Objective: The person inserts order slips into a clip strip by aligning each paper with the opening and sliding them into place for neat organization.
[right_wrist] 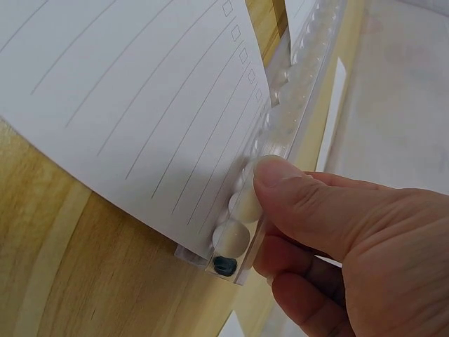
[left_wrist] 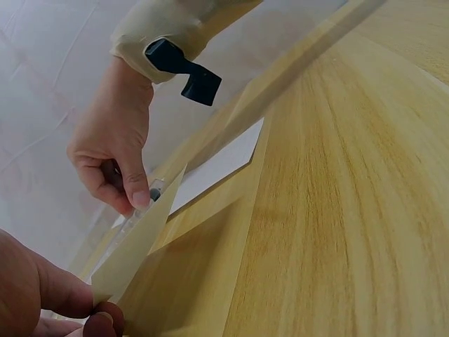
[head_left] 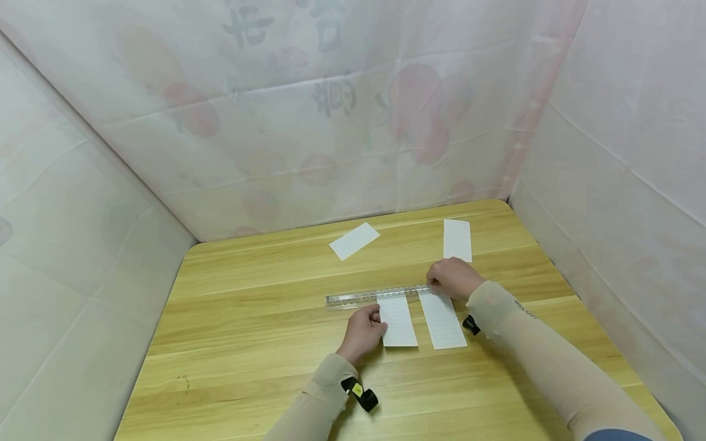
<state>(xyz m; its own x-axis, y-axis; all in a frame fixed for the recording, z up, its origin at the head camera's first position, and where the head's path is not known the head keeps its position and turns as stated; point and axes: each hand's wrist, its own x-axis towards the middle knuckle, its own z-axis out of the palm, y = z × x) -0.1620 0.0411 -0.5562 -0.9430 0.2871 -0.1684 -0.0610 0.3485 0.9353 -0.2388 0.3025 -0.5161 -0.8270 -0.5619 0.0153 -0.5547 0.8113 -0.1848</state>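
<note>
Head view: a clear strip (head_left: 352, 299) runs along the far ends of the left card (head_left: 399, 324) and right card (head_left: 444, 323), its right end pinched by the right hand (head_left: 455, 277). The left hand (head_left: 364, 332) pinches the left card (tilted above the table (head_left: 248, 337)); two farther cards (head_left: 354, 241) lie beyond.

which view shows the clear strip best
The right wrist view, where the clear strip is close up, its round shapes distinct. The head view shows more of its length, but small; the left wrist view shows part, beyond a paper card.
</note>
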